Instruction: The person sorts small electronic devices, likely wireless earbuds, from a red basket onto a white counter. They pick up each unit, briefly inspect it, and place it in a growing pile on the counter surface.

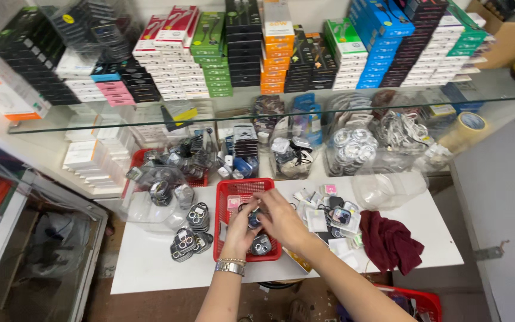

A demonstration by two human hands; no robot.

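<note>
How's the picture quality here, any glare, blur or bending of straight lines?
Head view: even, bright light with soft shadows; wide-lens distortion bows the glass shelf and leans the stacked boxes outward; pale reflections on the glass; the left hand and right hand over the red basket look slightly soft, small items there hard to make out.

hands: two, left hand [241, 229] and right hand [281, 219]
red baskets on the table: two, red basket [229, 197] and back basket [138, 160]
maroon cloths: one, maroon cloth [390, 243]
tape rolls: one, tape roll [469, 126]
wristwatches: one, wristwatch [229, 266]
</note>
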